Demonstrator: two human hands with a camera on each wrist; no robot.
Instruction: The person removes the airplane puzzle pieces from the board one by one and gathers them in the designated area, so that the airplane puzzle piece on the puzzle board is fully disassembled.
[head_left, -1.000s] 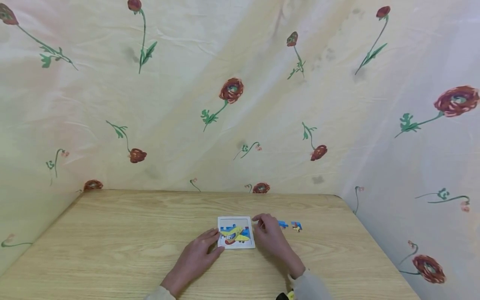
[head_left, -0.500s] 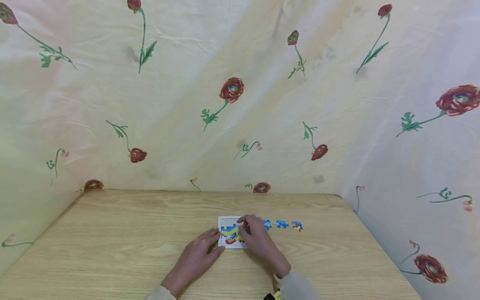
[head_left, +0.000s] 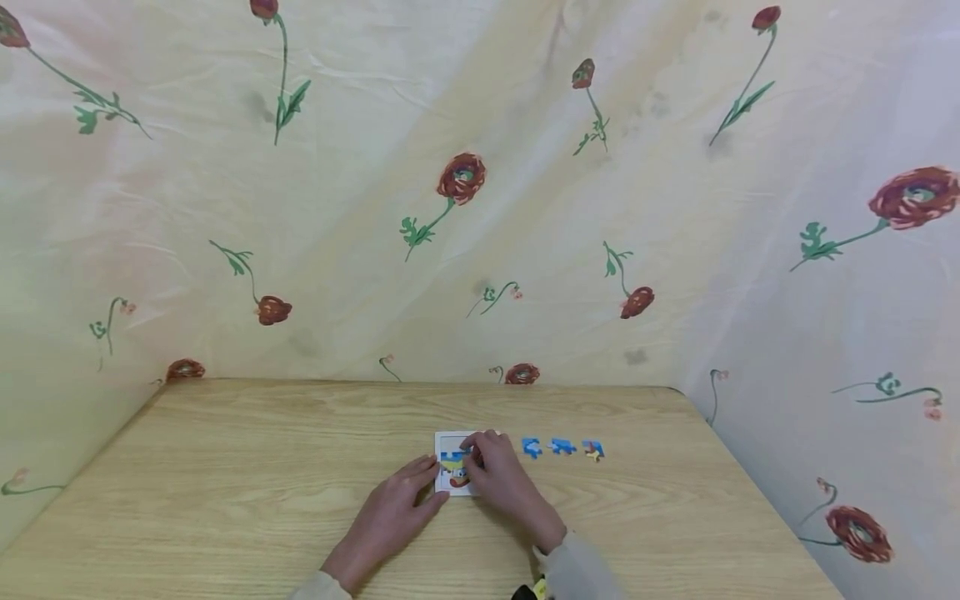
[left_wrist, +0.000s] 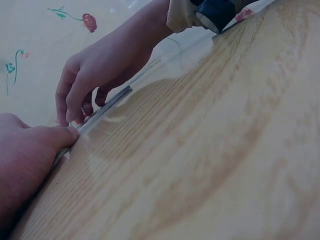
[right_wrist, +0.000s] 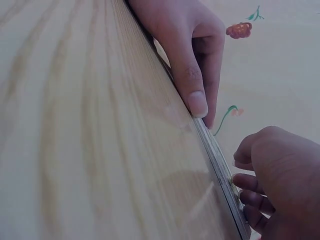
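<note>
Head cam: puzzle board (head_left: 452,444) sits on the wooden table (head_left: 262,467), left hand (head_left: 397,504) spread, thumb and fingertips touching its left edge. Right hand (head_left: 506,479) is curled over the board's right half, hiding most of it; can't tell if it's pinching anything. 3 loose blue pieces (head_left: 562,447) lie just to the right. Some black-and-yellow thing (head_left: 525,592) is cut off at the bottom.

Left wrist: board's nearly edge-on, picture unreadable.

Right wrist: edge-on too, right hand cropped.
</note>
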